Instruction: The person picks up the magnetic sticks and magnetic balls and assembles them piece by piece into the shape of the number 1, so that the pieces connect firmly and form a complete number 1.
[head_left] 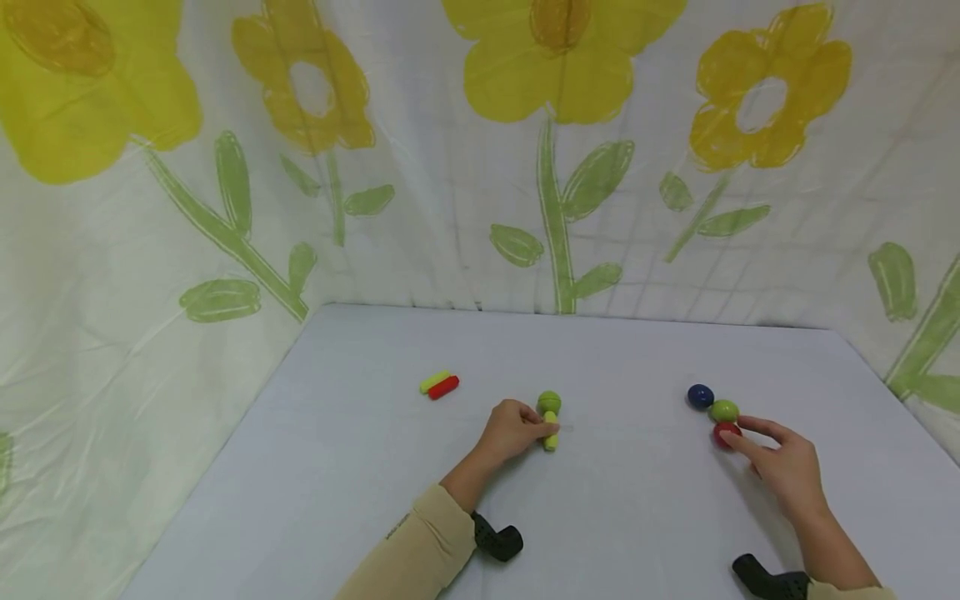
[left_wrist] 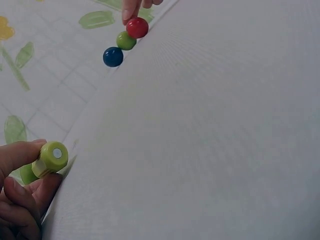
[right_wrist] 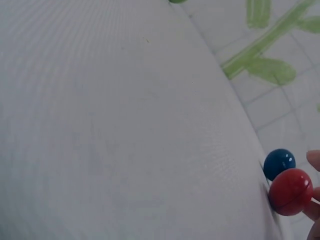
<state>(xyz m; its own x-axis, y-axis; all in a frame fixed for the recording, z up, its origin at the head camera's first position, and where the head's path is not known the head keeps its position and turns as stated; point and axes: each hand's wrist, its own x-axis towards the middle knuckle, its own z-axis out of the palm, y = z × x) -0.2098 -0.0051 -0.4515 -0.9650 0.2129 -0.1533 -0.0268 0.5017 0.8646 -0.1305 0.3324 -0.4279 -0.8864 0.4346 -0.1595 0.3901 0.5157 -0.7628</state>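
My left hand [head_left: 513, 431] pinches a light-green hexagonal stick [head_left: 551, 435] between thumb and fingers. A round metal disc shows on the stick's end in the left wrist view. At its far end a green ball [head_left: 549, 402] sits in line with the stick. To the right, my right hand [head_left: 787, 467] holds a red ball [head_left: 727, 434] with its thumb and fingertips. Just beyond lie a green ball [head_left: 724, 411] and a dark blue ball [head_left: 701, 397], the three forming a slanted row. In the right wrist view, the red ball [right_wrist: 291, 192] partly overlaps the blue one.
A yellow-green stick [head_left: 434, 382] and a red stick [head_left: 444, 387] lie side by side on the white table [head_left: 360, 500], left of my left hand. Behind the table hangs a white cloth [head_left: 420, 250] painted with yellow flowers. Each wrist carries a black camera mount [head_left: 498, 540].
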